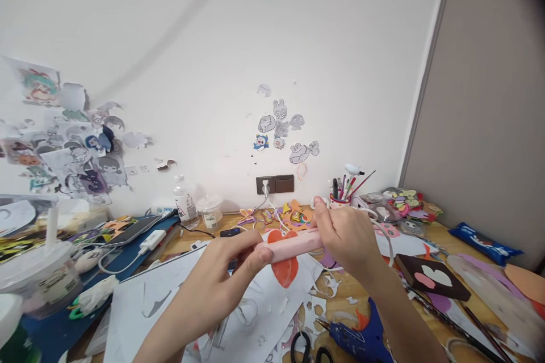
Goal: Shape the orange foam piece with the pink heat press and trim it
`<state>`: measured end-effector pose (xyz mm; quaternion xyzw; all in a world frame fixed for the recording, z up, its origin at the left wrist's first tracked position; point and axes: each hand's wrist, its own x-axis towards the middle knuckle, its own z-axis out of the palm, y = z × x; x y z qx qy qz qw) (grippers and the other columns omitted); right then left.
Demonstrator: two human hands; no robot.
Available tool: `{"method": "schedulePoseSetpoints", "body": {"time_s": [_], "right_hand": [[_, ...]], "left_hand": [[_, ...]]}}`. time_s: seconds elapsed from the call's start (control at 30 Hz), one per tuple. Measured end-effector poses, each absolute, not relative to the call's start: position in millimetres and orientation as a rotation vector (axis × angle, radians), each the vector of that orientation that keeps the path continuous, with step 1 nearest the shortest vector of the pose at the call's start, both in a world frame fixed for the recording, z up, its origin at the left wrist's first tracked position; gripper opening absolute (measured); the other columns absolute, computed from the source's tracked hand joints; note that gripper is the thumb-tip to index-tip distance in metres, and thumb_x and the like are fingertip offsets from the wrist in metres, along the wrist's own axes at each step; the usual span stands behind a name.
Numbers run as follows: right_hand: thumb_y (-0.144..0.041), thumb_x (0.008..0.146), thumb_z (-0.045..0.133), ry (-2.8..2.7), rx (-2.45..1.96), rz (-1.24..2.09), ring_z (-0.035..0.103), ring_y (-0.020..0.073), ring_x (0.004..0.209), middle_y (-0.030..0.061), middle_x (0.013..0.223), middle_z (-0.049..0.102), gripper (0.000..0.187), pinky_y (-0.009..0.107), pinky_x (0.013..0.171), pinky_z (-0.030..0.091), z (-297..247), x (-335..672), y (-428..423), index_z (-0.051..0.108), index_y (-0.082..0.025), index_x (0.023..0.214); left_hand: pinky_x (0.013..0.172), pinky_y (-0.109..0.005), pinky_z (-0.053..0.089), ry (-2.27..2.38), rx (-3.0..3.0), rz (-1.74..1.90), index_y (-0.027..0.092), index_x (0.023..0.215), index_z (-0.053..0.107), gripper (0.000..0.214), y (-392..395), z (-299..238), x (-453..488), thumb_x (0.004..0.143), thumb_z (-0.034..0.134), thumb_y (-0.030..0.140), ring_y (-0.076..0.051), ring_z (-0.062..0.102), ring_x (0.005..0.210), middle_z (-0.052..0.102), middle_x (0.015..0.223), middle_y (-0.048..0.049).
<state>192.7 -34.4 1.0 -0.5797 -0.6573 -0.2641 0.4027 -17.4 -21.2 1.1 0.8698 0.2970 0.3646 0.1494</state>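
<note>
Both my hands hold a pink stick-shaped tool point(293, 245) level above the desk. My left hand point(221, 278) pinches its left end between thumb and fingers. My right hand point(347, 235) is wrapped round its right end, where a white cord point(385, 232) leaves it. Under the tool lies a red-orange paper cutout point(284, 269) on white paper sheets point(170, 295).
The wooden desk point(438, 317) is littered with paper scraps, coloured foam shapes point(293, 215) and a pen cup point(340, 195). Black-handled scissors point(306, 349) and a blue glue gun point(361, 340) lie near the front. A plastic cup point(38, 272) stands left, a bottle point(184, 201) and wall socket point(275, 184) behind.
</note>
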Motion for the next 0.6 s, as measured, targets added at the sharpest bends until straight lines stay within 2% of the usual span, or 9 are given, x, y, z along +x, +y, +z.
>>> {"method": "schedulePoseSetpoints", "body": {"time_s": [0.13, 0.27, 0.37, 0.5, 0.6], "right_hand": [[-0.026, 0.093, 0.034, -1.661, -1.468, -0.695, 0.058, 0.0139, 0.039, 0.0010, 0.036, 0.057, 0.059, 0.027, 0.041, 0.027, 0.1, 194.8, -34.5, 0.065, -0.019, 0.044], [-0.025, 0.093, 0.036, -1.653, -1.424, -0.754, 0.057, 0.0127, 0.039, 0.0014, 0.038, 0.057, 0.057, 0.026, 0.041, 0.028, -0.1, 197.1, -34.2, 0.065, -0.017, 0.045], [-0.022, 0.091, 0.039, -1.627, -1.356, -0.826, 0.057, 0.0123, 0.040, 0.0015, 0.039, 0.057, 0.053, 0.025, 0.042, 0.029, 0.6, 199.6, -34.6, 0.065, -0.016, 0.046], [-0.017, 0.088, 0.041, -1.561, -1.237, -0.948, 0.054, 0.0120, 0.039, 0.0024, 0.040, 0.056, 0.047, 0.025, 0.042, 0.029, 0.8, 202.7, -34.7, 0.065, -0.014, 0.048], [-0.014, 0.087, 0.040, -1.527, -1.152, -1.015, 0.050, 0.0116, 0.038, 0.0024, 0.040, 0.056, 0.045, 0.026, 0.043, 0.029, 0.3, 202.4, -34.0, 0.065, -0.014, 0.050]], "left_hand": [[0.047, -0.023, 0.033, 0.856, 2.455, 0.958, 0.019, 0.081, 0.065, 0.031, -19.4, 4.0, -15.5, 0.090, 0.043, 0.039, -0.015, 0.049, 0.054, 0.060, 0.065, -0.0005], [0.048, -0.023, 0.035, 0.843, 2.367, 0.872, 0.019, 0.073, 0.060, 0.034, -19.8, 7.4, -13.9, 0.090, 0.040, 0.042, -0.014, 0.048, 0.055, 0.053, 0.062, 0.0004], [0.053, -0.024, 0.039, 0.871, 2.373, 0.903, 0.019, 0.078, 0.062, 0.033, -20.6, 8.9, -11.6, 0.090, 0.042, 0.041, -0.015, 0.050, 0.057, 0.055, 0.064, -0.0002], [0.071, -0.027, 0.046, 0.892, 2.357, 1.043, 0.021, 0.094, 0.068, 0.025, -20.6, 9.9, -10.1, 0.088, 0.049, 0.037, -0.020, 0.059, 0.082, 0.065, 0.088, -0.0048], [0.083, -0.030, 0.045, 0.856, 2.301, 1.139, 0.025, 0.103, 0.069, 0.024, -20.2, 10.3, -11.4, 0.086, 0.055, 0.034, -0.021, 0.057, 0.099, 0.064, 0.106, -0.0055]]}}
